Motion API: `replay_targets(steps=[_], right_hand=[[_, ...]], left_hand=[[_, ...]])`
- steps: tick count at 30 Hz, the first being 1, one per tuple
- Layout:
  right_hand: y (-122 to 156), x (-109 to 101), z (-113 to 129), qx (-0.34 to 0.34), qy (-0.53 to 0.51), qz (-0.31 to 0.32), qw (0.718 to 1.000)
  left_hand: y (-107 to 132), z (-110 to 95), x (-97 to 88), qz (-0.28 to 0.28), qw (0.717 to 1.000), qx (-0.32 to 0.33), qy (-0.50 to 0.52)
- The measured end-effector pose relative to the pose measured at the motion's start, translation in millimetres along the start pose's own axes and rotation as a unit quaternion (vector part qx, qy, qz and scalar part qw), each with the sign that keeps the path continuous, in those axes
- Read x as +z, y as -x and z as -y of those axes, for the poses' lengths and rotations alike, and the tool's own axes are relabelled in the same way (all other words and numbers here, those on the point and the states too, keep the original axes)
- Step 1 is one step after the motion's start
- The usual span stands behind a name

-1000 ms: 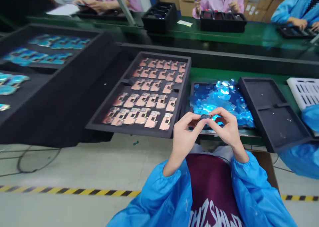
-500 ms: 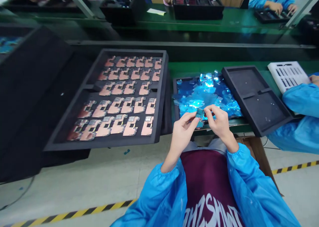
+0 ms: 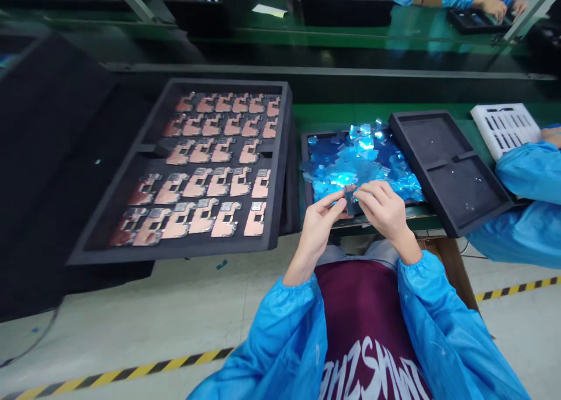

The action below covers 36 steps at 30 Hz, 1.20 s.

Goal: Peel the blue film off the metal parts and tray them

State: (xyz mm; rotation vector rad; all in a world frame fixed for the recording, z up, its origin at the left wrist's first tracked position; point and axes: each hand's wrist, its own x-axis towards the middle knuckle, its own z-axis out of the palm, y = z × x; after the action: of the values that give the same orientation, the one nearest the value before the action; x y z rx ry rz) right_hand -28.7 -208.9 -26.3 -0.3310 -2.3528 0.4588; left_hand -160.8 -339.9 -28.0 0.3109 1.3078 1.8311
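Now | left hand [image 3: 322, 220] and right hand [image 3: 385, 210] together, pinching a small module [image 3: 350, 200] — light, stiff, probably fragile; best held by its edges | over foil tray [image 3: 303, 160]

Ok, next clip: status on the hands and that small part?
Left hand and right hand both pinching small dark component. Blue film pieces in tray directly beyond. Copper-coloured plates in black foam tray to left.

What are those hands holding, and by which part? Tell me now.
A small dark rectangular component, pinched at its two side edges between the left hand and the right hand.
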Motion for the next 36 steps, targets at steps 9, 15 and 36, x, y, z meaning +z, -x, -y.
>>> replay_targets(steps=[9, 15, 36], right_hand=[[11.3, -8.1, -12.2, -0.105, -0.041, 0.029, 0.993], [6.9, 5.9, -3.2, 0.11, -0.155, -0.119, 0.975], [-5.0, -17.2, -0.7, 0.273, -0.278, 0.105, 0.915]], left_hand=[[-19.6, 4.2, -8.8, -0.023, 0.992, -0.045, 0.113], [-27.8, 9.9, -1.9, -0.08, 0.986, 0.004, 0.146], [-2.7, 21.2, 29.3, -0.034, 0.998, 0.052, 0.007]])
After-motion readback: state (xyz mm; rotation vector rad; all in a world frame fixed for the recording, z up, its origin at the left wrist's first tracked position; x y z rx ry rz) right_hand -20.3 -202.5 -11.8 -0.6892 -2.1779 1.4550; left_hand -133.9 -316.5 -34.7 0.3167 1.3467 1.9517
